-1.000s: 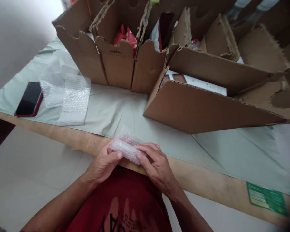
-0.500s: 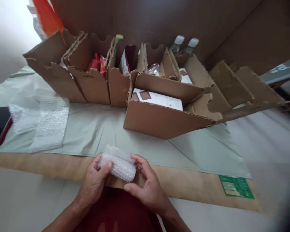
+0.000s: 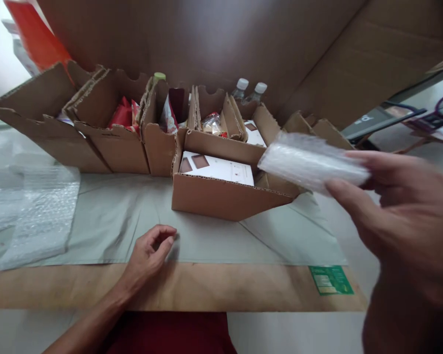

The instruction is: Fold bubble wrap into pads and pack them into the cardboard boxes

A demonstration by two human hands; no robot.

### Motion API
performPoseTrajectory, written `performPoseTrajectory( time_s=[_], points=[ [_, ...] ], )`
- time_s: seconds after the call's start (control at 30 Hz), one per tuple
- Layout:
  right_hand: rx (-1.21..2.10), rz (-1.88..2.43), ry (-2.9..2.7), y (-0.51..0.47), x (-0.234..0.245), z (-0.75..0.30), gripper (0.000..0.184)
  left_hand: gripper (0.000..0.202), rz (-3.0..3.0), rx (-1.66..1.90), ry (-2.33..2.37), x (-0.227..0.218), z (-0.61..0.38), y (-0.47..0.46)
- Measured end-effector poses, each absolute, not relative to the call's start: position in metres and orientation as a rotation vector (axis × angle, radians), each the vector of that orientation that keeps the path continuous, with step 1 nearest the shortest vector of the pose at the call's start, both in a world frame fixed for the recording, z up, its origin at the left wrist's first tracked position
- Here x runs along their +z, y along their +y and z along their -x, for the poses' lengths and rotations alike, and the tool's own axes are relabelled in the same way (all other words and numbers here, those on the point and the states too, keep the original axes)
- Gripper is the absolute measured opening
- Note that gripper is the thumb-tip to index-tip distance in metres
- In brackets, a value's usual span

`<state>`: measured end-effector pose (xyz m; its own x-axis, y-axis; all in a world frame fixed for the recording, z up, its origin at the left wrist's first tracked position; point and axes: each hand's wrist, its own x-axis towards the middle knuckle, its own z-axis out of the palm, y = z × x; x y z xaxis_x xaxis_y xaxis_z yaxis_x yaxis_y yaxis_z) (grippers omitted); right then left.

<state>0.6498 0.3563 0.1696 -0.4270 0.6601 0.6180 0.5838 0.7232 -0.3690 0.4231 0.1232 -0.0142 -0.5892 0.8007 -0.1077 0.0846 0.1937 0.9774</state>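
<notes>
In the head view my right hand (image 3: 402, 206) pinches a bubble-wrap bundle (image 3: 306, 162) between thumb and fingers. The bundle is raised at the right, partly in front of the front cardboard box. What lies inside the wrap cannot be made out. My left hand (image 3: 151, 250) rests near the front edge of the pale green cloth (image 3: 210, 241), holding nothing, its fingers loosely bent and the thumb a little apart. Ahead of it stands the front cardboard box (image 3: 214, 196), which holds a white printed box (image 3: 221, 168).
Behind, a row of cardboard bins contains red packets (image 3: 121, 113), a clear wrapped packet (image 3: 213, 124) and a white box (image 3: 254, 132). White-capped bottles (image 3: 239, 90) stand at the back. Loose bubble wrap (image 3: 44, 211) covers the left. A green label (image 3: 331, 280) sits on the table edge (image 3: 243, 287).
My right hand has carried the bubble-wrap bundle up and to the right. My left hand has let go of it and lies on the cloth. The view has shifted right.
</notes>
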Motion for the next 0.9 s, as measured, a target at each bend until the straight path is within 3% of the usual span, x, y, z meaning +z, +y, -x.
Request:
performPoseTrajectory(
  time_s=[0.23, 0.5, 0.77, 0.9],
  points=[
    [-0.485, 1.357, -2.846, 0.394, 0.193, -0.591, 0.029, 0.018, -1.195, 1.401, 1.941, -0.022, -0.427, 0.123],
    [-0.346, 1.16, -3.182, 0.415, 0.165, -0.545, 0.018, 0.018, -1.378, 1.386, 1.96, -0.024, -0.428, 0.125],
    [-0.102, 1.007, -2.428, 0.374, 0.168, -0.633, 0.021, 0.017, -1.271, 1.485, 2.038, -0.013, -0.422, 0.117],
    [0.157, 1.134, -2.022, 0.344, 0.124, -0.676, 0.022, 0.047, -1.158, 1.527, 2.147, 0.007, -0.409, 0.128]
  ],
)
